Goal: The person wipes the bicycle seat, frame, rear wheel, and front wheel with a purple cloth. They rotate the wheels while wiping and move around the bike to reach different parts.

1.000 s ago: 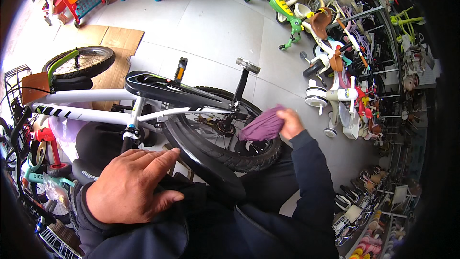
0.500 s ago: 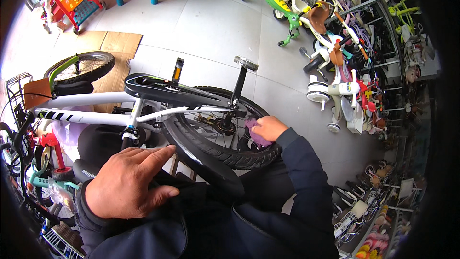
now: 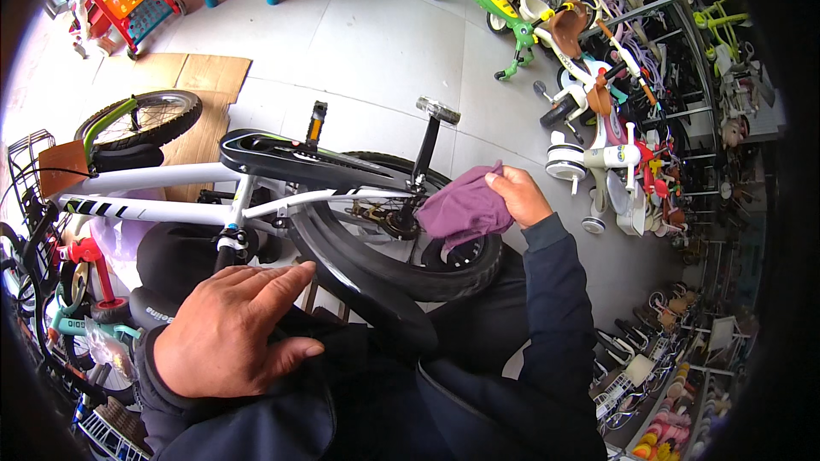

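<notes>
A white bicycle with black stripes lies on its side across my lap. My right hand pinches the edge of a purple cloth, which hangs spread over the outer part of the rear wheel. The wheel's tyre looks smeared by motion. My left hand is held above the black mudguard, its fingers stretched out and the thumb apart, with nothing seen in it. Whether its underside touches anything is hidden. A black chain guard covers the chain on the bicycle's upper side.
A black arm with a silvery end sticks up by the rear hub, and a pedal points away. Flattened cardboard lies under the front wheel. Children's ride-ons crowd the right; a teal small bike stands at left.
My right hand has lifted up and right from the rim. The cloth, bunched before, now hangs spread out. The rear tyre has become blurred. My left hand has barely moved.
</notes>
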The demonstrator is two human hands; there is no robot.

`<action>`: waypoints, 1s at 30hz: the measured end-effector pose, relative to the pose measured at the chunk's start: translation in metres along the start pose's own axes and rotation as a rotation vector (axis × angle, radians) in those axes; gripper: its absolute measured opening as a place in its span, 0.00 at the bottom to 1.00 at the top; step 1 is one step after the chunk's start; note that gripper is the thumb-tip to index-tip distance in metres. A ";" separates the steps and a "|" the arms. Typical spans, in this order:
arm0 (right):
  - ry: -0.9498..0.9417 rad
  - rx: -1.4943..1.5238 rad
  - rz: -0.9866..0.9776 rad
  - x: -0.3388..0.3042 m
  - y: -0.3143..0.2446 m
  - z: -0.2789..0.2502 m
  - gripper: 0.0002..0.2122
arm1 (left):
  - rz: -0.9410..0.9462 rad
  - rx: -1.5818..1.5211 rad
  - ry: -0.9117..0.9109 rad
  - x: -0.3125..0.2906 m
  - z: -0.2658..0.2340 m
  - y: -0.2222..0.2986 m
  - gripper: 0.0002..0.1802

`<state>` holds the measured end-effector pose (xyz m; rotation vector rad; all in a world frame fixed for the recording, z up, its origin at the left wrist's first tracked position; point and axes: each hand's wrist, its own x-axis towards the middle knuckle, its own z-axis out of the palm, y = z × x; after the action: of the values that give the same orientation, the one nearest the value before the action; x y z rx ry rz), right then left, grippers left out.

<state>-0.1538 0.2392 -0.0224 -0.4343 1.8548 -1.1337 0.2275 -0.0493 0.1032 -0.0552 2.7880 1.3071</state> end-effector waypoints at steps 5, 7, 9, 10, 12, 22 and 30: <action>-0.050 -0.373 0.053 0.006 0.032 0.018 0.13 | 0.025 0.005 0.040 0.001 0.002 -0.001 0.42; -0.253 -0.732 0.053 0.009 0.047 0.038 0.13 | -0.001 -0.013 0.004 0.000 0.001 0.000 0.41; -0.185 -0.907 -0.322 0.009 0.055 0.053 0.12 | -0.015 -0.017 -0.020 0.000 -0.001 0.000 0.40; -0.184 -0.906 -0.331 0.009 0.056 0.056 0.12 | -0.015 -0.015 -0.023 0.000 -0.002 0.000 0.40; -0.190 -0.961 -0.298 0.010 0.053 0.059 0.12 | -0.014 -0.014 -0.024 0.000 -0.002 0.001 0.41; -0.281 -0.756 -0.475 -0.024 0.000 0.113 0.06 | 0.004 -0.015 0.016 0.000 0.001 0.000 0.40; -0.376 -0.687 -0.458 -0.023 -0.008 0.119 0.10 | 0.010 -0.003 0.004 0.001 -0.001 0.001 0.40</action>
<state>-0.0442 0.1875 -0.0262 -1.4177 1.8026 -0.5877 0.2264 -0.0491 0.1045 -0.0434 2.7934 1.3144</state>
